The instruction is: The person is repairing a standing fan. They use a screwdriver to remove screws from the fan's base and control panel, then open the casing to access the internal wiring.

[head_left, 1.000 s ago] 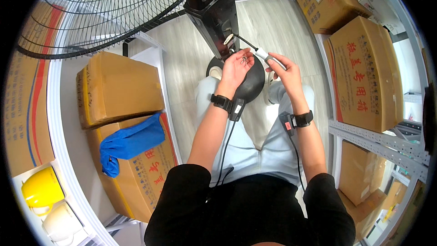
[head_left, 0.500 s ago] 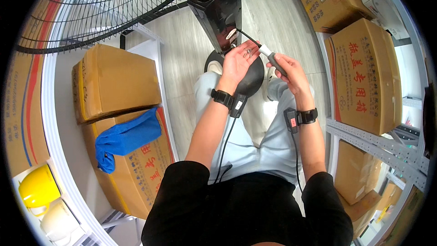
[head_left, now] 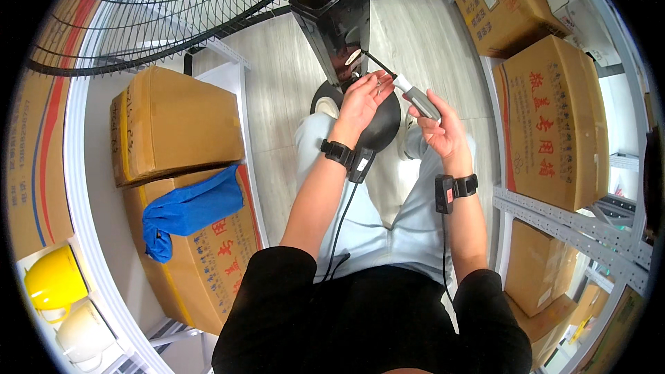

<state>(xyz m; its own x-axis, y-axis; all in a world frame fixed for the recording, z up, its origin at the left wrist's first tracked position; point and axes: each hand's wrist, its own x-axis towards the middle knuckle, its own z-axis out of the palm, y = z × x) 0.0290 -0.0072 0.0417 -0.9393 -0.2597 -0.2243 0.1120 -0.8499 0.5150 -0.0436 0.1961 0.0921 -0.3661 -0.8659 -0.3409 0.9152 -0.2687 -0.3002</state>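
Note:
My right hand (head_left: 438, 125) grips the grey-and-white handle of a screwdriver (head_left: 422, 102), palm turned partly upward. The thin black shaft runs up-left, its tip at a pale oval opening on the glossy black fan column (head_left: 331, 28). My left hand (head_left: 360, 104) is cupped just below that opening, fingers curled loosely round small metal pieces (head_left: 379, 88), too small to make out exactly. Under both hands is the round black fan base (head_left: 381, 128), between my feet.
The wire fan cage (head_left: 173, 7) hangs at upper left. Left shelving holds cardboard boxes (head_left: 173, 125), a blue cloth (head_left: 187, 208) and yellow and white mugs (head_left: 55, 277). A metal rack (head_left: 575, 215) with more cartons (head_left: 547, 125) stands at right. Pale floor (head_left: 443, 48) surrounds the fan.
My right hand has rotated round the screwdriver handle, turning its palm more upward, and sits slightly farther right and lower. My left hand's fingers are a little more curled. The tip stays at the column.

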